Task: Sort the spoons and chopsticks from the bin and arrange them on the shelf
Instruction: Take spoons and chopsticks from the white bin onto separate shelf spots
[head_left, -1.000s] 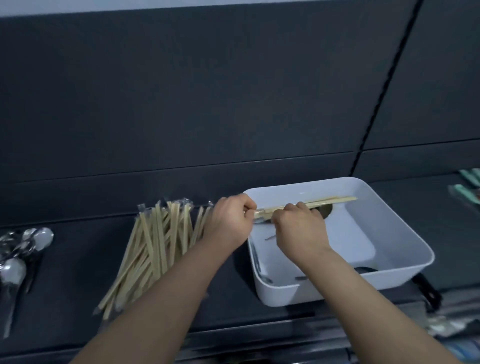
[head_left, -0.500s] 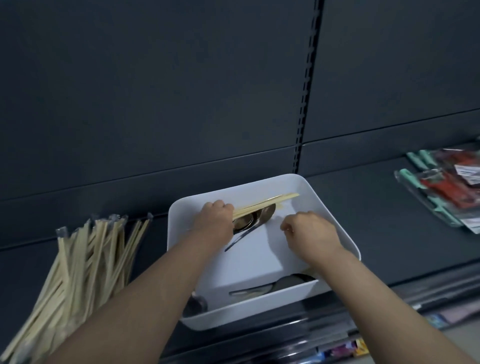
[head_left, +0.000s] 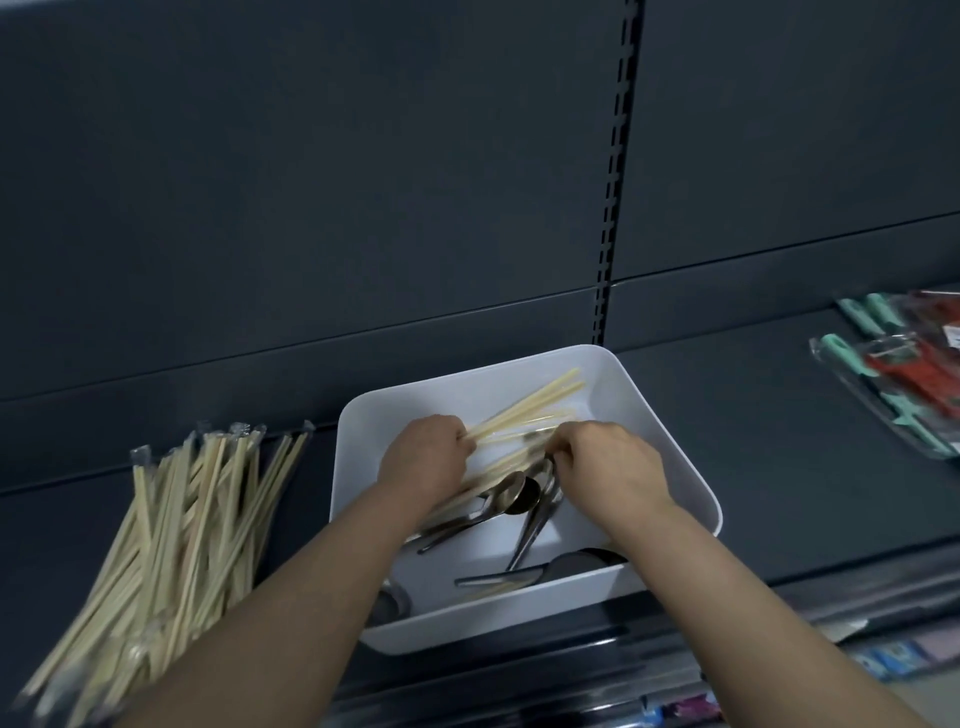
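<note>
Dark shelf (head_left: 753, 426) carries everything. Big pile of wrapped chopsticks (head_left: 182, 530) lies on shelf at left, just beside bin. White bin (head_left: 519, 613) sits mid-shelf, front edge at shelf lip. Plastic packets (head_left: 904, 374) lie far right, well apart from bin. Both hands are inside bin. Left hand (head_left: 423, 462) has fingers curled round loose chopsticks (head_left: 530, 402), tips pointing to bin's back right corner. Right hand (head_left: 608, 467) has fingers curled down among chopsticks and spoons; cannot tell what it grips. Several metal spoons (head_left: 498, 506) lie on bin floor under hands.
</note>
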